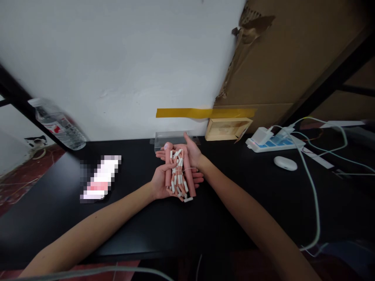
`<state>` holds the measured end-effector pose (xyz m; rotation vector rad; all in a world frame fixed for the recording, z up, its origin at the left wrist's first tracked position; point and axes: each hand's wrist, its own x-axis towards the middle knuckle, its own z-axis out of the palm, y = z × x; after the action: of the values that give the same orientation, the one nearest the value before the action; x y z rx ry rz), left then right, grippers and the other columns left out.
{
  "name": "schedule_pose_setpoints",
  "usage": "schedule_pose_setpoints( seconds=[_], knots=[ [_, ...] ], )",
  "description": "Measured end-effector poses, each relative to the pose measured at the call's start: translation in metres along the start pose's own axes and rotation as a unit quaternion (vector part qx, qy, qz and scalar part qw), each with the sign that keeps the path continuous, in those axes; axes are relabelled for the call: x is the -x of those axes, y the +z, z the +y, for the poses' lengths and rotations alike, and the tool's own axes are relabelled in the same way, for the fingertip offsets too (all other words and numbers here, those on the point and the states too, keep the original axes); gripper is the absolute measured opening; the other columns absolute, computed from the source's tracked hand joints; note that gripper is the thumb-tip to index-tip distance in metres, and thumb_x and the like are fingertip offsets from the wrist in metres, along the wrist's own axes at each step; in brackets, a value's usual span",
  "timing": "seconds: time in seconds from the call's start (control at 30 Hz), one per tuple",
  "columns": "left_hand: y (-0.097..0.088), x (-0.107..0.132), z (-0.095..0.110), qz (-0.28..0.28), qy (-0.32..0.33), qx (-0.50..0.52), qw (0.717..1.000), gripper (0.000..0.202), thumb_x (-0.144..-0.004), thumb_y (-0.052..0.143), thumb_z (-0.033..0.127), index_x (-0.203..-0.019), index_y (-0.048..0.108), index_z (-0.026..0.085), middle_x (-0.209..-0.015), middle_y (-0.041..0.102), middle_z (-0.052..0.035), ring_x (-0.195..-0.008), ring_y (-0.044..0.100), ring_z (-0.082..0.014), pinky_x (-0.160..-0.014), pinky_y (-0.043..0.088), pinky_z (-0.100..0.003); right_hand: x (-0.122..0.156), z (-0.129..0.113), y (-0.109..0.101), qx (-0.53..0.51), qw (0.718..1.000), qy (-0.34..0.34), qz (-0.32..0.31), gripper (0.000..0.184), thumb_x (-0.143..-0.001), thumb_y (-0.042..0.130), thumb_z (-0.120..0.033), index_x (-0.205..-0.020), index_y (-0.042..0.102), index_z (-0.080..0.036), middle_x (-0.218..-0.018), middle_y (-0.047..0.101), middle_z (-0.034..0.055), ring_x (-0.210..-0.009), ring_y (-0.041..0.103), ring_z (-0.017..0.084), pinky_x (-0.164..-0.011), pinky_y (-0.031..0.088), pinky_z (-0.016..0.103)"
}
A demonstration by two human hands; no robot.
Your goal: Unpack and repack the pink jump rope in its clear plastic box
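A bundled jump rope (190, 177) with two pink handles and pink and white beads lies across both my palms, above the black table. My left hand (159, 182) grips it from the left, thumb laid over the beads and fingers passing underneath. From the right, my right hand (193, 152) supports it palm up, thumb pointing away and fingers stretched behind the far end. A thin band seems to run across the middle of the bundle. Just behind the hands sits a clear plastic box (165, 138), partly covered by them.
On the black table (140, 230), a pixelated phone-like object (101, 179) lies left. A water bottle (60, 125) leans at the back left. Along the right are a wooden frame (228, 128), a power strip (274, 144) with cables and a white oval case (285, 163).
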<state>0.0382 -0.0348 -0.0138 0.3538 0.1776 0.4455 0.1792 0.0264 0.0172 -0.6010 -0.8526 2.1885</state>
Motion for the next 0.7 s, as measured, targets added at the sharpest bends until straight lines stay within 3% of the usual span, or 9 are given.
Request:
schedule_pose_setpoints(
  seconds=[0.27, 0.4, 0.53, 0.6, 0.7],
  knots=[
    [-0.003, 0.000, -0.001, 0.003, 0.002, -0.010, 1.000, 0.064, -0.082, 0.048, 0.037, -0.129, 0.056, -0.006, -0.125, 0.064, -0.0283, -0.123, 0.060, -0.0363, -0.111, 0.033, -0.048, -0.002, 0.001, -0.004, -0.019, 1.000, -0.002, -0.018, 0.093, -0.093, 0.009, -0.077, -0.125, 0.055, -0.004, -0.119, 0.068, 0.0261, -0.115, 0.066, 0.034, -0.105, 0.046, 0.055],
    [-0.008, 0.002, 0.001, 0.032, 0.008, -0.031, 0.999, 0.056, -0.083, 0.052, 0.034, -0.126, 0.061, 0.001, -0.113, 0.071, -0.0222, -0.109, 0.068, -0.0335, -0.108, 0.038, -0.051, -0.005, 0.000, -0.004, -0.029, 0.999, -0.023, -0.023, 0.090, -0.094, 0.006, -0.075, -0.127, 0.053, -0.005, -0.116, 0.069, 0.0256, -0.108, 0.068, 0.033, -0.099, 0.050, 0.055],
    [-0.001, 0.007, 0.018, 0.097, 0.066, -0.098, 0.988, 0.046, -0.079, 0.057, 0.025, -0.119, 0.064, 0.005, -0.098, 0.075, -0.0147, -0.090, 0.072, -0.0258, -0.101, 0.046, -0.047, -0.008, -0.006, -0.003, 0.046, 0.993, -0.103, 0.035, 0.067, -0.101, 0.016, -0.062, -0.130, 0.052, -0.013, -0.110, 0.073, 0.0147, -0.090, 0.072, 0.024, -0.087, 0.057, 0.044],
    [0.006, 0.010, 0.033, 0.134, 0.107, -0.160, 0.972, 0.046, -0.073, 0.059, 0.019, -0.118, 0.065, 0.008, -0.094, 0.074, -0.0115, -0.088, 0.072, -0.0254, -0.098, 0.049, -0.047, -0.003, -0.012, -0.003, 0.104, 0.975, -0.177, 0.085, 0.051, -0.104, 0.023, -0.052, -0.130, 0.052, -0.018, -0.108, 0.074, 0.0088, -0.089, 0.071, 0.020, -0.090, 0.056, 0.038],
    [0.011, 0.012, 0.054, 0.226, 0.152, -0.297, 0.915, 0.045, -0.068, 0.065, 0.017, -0.112, 0.066, 0.011, -0.089, 0.072, -0.0097, -0.083, 0.070, -0.0266, -0.087, 0.053, -0.044, 0.019, -0.017, -0.010, 0.197, 0.928, -0.294, 0.118, 0.037, -0.103, 0.038, -0.042, -0.129, 0.054, -0.023, -0.112, 0.073, 0.0046, -0.108, 0.066, 0.017, -0.105, 0.046, 0.034]
  ],
)
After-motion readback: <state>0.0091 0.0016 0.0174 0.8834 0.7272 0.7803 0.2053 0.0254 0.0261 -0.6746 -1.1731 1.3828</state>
